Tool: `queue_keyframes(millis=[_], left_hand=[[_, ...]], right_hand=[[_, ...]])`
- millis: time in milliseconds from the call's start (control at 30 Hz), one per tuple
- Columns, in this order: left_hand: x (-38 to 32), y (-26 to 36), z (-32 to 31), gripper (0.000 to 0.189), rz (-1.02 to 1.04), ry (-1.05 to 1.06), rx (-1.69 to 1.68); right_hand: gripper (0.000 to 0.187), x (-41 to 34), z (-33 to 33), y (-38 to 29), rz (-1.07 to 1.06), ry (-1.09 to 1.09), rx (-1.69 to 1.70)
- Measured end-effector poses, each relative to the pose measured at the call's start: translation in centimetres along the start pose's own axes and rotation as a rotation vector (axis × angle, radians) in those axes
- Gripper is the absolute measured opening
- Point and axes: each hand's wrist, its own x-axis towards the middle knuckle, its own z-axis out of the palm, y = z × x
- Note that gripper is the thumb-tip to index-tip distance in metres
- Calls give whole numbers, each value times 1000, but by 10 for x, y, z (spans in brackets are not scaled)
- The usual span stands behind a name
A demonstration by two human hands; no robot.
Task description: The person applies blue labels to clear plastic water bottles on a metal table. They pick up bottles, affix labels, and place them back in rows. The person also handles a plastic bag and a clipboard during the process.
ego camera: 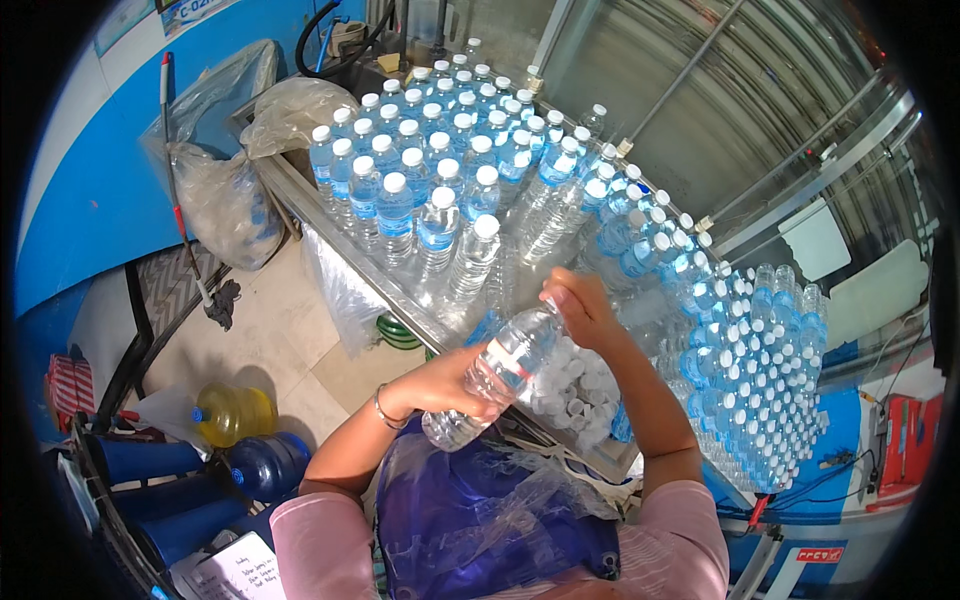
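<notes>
A clear plastic water bottle [501, 367] is tilted in front of me, without a blue label like those behind it. My left hand [446, 384] grips its lower body. At the neck, my right hand [577, 304] is closed around the top, so the cap is mostly hidden by the fingers. Just below my right forearm lies a heap of loose white caps [577, 390] in a clear bag or container. Ahead stands an unlabelled capped bottle [478, 255], at the front of rows of capped bottles with blue labels [395, 210].
A metal-edged counter [352, 259] carries the bottles. More blue-labelled bottles [750, 375] crowd the right side. Left are a plastic bag of refuse [225, 195], a mop [180, 217], a yellow jug [236, 415] and a blue jug [270, 465]. A handwritten sheet [232, 570] lies lower left.
</notes>
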Motion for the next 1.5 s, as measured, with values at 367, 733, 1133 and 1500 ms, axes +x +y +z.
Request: queue_keyframes(millis=[367,733,1133,1500], left_hand=[[50,-73,-70,84,238,1205,728],[89,-113,-105,97,371,1414,754],[48,-15,5,92,243,766,570],[28,-6,6,75,0,-8,-449]], right_hand=[[32,54,45,40,92,269,-270],[38,54,99,74,6,354,-211],[23,21,43,19,166,481,578],[41,-4,5,10,111,283,195]])
